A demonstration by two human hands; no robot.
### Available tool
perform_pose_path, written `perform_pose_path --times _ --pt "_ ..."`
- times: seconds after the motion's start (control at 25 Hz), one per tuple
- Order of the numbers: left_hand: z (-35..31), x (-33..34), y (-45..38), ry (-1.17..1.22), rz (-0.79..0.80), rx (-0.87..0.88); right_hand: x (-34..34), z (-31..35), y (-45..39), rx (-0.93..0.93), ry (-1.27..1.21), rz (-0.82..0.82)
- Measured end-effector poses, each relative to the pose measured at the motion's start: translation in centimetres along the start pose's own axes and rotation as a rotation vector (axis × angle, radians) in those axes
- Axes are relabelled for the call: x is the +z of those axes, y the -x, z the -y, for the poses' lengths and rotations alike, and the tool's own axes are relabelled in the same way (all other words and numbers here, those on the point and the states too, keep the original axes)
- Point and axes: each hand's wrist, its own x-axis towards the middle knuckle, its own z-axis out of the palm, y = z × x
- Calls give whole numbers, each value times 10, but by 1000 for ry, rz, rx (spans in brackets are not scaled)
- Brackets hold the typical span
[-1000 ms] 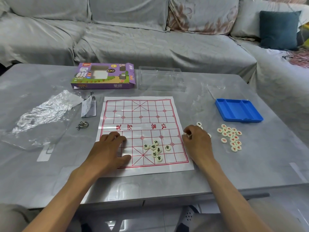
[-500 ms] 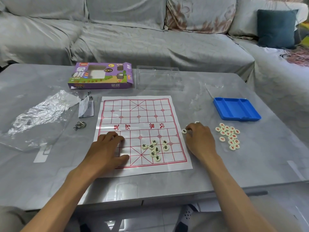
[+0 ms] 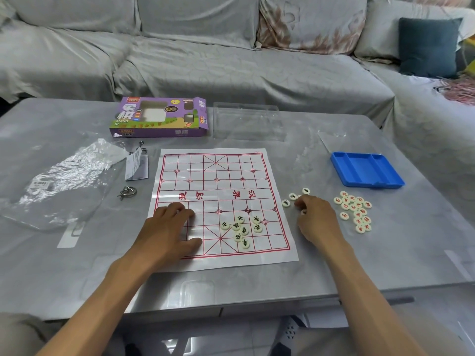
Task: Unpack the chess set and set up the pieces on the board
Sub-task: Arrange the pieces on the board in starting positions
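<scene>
Left hand lies flat, fingers extended, on the board sheet at its 8 o'clock corner, evidently pinning the thin paper. Black-lettered pieces sit bunched at the board's 5 o'clock, off their points. Right hand, fingers curled, works among loose black pieces off the sheet's 3 o'clock edge; whether it grips one cannot be told. Red-lettered pieces are heaped further right, sorted by colour. Blue tray beyond stands emptied.
</scene>
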Motion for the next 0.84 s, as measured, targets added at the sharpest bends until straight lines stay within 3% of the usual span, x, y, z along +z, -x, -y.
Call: perform_pose_path --times 0.28,0.48,0.6,0.68,0.76,0.84 --pt "0 0 0 -8 -6 -4 -4 -6 1 90 39 -47" --pt "-1 -1 -1 -16 1 -1 -12 -12 -4 39 -31 118" --pt "0 0 -1 -13 -1 -2 -17 -8 0 33 -58 110" --pt "0 0 -2 -16 0 -3 -16 9 12 -56 -187 91" --pt "1 2 -3 -20 -5 -1 -8 33 35 -228 -304 172" --pt "2 3 -3 -14 -11 2 6 49 55 -386 -243 254"
